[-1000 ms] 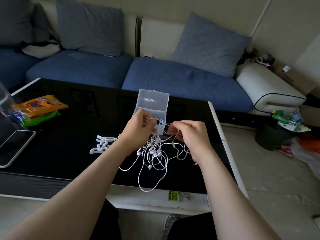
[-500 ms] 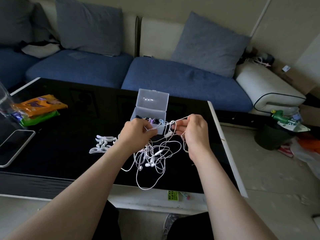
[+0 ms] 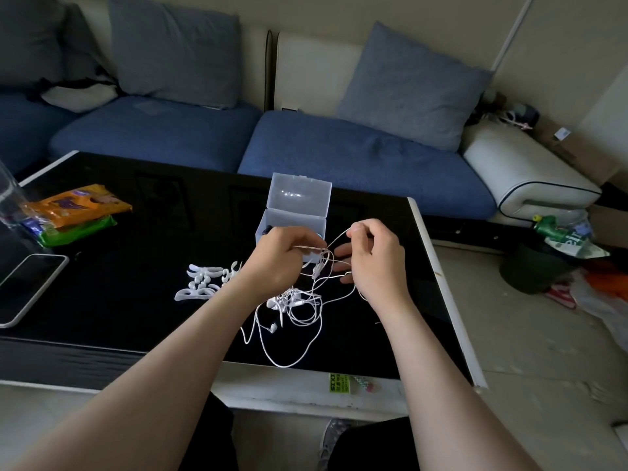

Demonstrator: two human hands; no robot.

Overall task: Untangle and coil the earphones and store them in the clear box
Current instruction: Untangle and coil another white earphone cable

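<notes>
A tangle of white earphones (image 3: 295, 305) hangs from both hands and trails onto the black table (image 3: 142, 273). My left hand (image 3: 277, 260) pinches a bunch of cable just in front of the clear box (image 3: 299, 202). My right hand (image 3: 375, 256) pinches one strand between thumb and forefinger and holds it up and to the right. The box stands open behind the hands, lid upright, with small dark items inside. Earbuds dangle below my left hand, and a long loop reaches the table's near edge.
White plastic ear hooks (image 3: 204, 282) lie left of my left hand. Orange and green snack packets (image 3: 76, 212) and a phone (image 3: 25, 287) sit at the table's left. A blue sofa (image 3: 356, 158) runs behind. Bags and litter (image 3: 564, 246) lie on the floor at right.
My right hand has drawn a strand up and to the right, away from my left hand. The tangle hanging below has loosened and spread a little.
</notes>
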